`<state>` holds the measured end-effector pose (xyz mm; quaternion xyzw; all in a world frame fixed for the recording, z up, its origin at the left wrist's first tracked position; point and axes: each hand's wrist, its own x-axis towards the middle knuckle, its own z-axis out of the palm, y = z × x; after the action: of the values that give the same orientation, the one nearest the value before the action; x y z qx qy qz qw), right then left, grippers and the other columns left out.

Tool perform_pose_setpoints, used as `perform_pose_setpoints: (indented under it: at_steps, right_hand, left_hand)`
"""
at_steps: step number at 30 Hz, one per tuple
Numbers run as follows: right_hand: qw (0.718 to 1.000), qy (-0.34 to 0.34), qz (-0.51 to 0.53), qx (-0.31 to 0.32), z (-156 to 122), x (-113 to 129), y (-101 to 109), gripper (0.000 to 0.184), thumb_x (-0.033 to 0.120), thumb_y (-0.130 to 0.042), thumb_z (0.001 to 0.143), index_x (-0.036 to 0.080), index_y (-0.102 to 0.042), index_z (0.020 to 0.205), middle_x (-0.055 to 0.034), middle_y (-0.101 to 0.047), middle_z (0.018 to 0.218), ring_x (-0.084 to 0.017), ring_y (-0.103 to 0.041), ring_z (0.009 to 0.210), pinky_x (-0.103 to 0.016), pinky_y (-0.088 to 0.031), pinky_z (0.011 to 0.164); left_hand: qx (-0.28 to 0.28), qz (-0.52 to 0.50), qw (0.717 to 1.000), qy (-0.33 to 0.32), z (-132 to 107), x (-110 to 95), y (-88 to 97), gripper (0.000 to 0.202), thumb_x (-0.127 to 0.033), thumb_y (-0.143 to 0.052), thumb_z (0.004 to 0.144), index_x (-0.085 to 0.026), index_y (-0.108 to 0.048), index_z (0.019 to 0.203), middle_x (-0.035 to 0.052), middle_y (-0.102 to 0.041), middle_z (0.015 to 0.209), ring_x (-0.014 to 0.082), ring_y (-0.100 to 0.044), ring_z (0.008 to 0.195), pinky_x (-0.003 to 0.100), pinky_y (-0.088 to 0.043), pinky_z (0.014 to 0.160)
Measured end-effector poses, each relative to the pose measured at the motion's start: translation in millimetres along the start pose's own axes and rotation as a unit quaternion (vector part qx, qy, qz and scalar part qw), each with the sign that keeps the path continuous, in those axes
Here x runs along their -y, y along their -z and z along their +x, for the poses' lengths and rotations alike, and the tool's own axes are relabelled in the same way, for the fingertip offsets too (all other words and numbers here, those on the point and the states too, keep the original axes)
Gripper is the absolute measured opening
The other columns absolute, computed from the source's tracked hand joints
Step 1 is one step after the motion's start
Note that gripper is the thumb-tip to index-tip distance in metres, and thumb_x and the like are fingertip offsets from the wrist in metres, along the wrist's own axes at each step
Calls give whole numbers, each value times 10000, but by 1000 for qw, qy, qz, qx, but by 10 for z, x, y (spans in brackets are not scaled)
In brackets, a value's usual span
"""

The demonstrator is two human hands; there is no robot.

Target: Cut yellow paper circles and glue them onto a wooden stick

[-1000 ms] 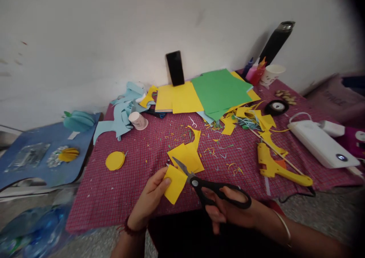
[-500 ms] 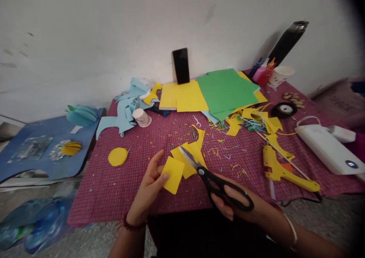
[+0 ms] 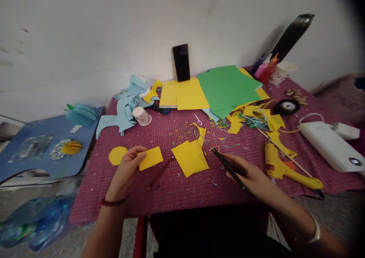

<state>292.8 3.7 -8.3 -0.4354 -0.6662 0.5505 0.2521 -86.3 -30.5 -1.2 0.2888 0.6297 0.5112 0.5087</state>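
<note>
My left hand pinches a small yellow paper rectangle just above the red checked tablecloth, near a yellow paper circle. My right hand is closed on the black scissors, which lie low and edge-on, blades pointing up-left toward a pile of yellow paper pieces. A thin dark stick lies on the cloth between my hands.
Yellow sheets and green sheets, a black phone against the wall, light blue scraps, a paper cup, a yellow glue gun, tape roll, white power bank, a dark bottle.
My left hand carried the yellow rectangle left, away from the scissors. My right hand lowered the scissors toward the cloth on the right, and they now look closed.
</note>
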Motion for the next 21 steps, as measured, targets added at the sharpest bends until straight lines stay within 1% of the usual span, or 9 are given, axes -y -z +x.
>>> perform_pose_setpoints:
  at_steps: [4,6,8,10,11,13,16,19,21]
  right_hand:
    - [999,25,-28,-5,-4,-88,-4,494,320,-555,882,251,-474,1364,-86,-543,1376,-279,-522,1246,-473,-410,1052]
    - [999,30,-26,-4,-11,-113,-8,492,302,-550,885,255,-466,1367,-85,-534,1386,-278,-519,1250,-480,-409,1052]
    - [999,25,-20,-4,-24,-121,-14,495,292,-549,888,254,-454,1373,-90,-527,1391,-273,-521,1248,-483,-408,1052]
    - [1000,16,-14,-4,-40,-124,-18,492,289,-552,889,250,-455,1370,-94,-534,1383,-267,-533,1237,-473,-417,1047]
    - [1000,13,-12,-4,-48,-128,-19,491,287,-554,886,247,-459,1366,-95,-537,1380,-265,-537,1234,-467,-422,1043]
    - [1000,10,-14,-8,-62,-149,-16,491,285,-559,880,243,-464,1360,-97,-549,1366,-263,-551,1218,-464,-433,1031]
    - [999,7,-34,-13,-72,-191,3,500,282,-560,875,242,-451,1362,-98,-556,1356,-259,-567,1197,-461,-448,1012]
    - [995,5,-93,-26,-62,-185,35,502,246,-548,864,245,-453,1357,-86,-579,1326,-255,-584,1170,-453,-462,991]
    - [987,10,-154,-54,-38,-143,55,515,215,-541,847,234,-457,1355,-88,-603,1289,-259,-597,1142,-454,-467,978]
  left_hand:
    - [-23,85,996,-22,258,-16,237,363,-363,-755,629,-172,-604,899,-3,-650,719,138,-608,592,246,-476,559]
    - [-60,180,979,-79,318,-58,282,365,-393,-706,663,-174,-601,937,22,-651,774,177,-621,663,303,-501,613]
    - [-122,329,918,-187,295,-109,235,334,-364,-655,709,-174,-605,980,71,-655,906,247,-626,855,408,-508,766]
    - [-156,469,814,-305,193,-137,85,288,-296,-609,759,-171,-607,1018,118,-629,1056,301,-565,1053,497,-439,922]
    - [-132,512,777,-342,122,-133,-21,272,-268,-575,795,-166,-602,1046,134,-614,1108,306,-541,1100,513,-413,959]
    - [-16,552,744,-376,-29,-86,-265,269,-218,-529,839,-177,-585,1099,124,-615,1131,273,-547,1100,477,-433,961]
    - [157,593,690,-386,-196,37,-597,398,-90,-480,824,-197,-550,1200,110,-579,1262,251,-509,1191,448,-416,1006]
    - [242,627,632,-386,-241,116,-796,563,-3,-452,763,-209,-503,1283,94,-527,1365,263,-413,1307,488,-325,1083]
    - [273,634,621,-372,-219,111,-860,605,10,-451,737,-215,-493,1297,88,-528,1370,256,-410,1315,500,-290,1104]
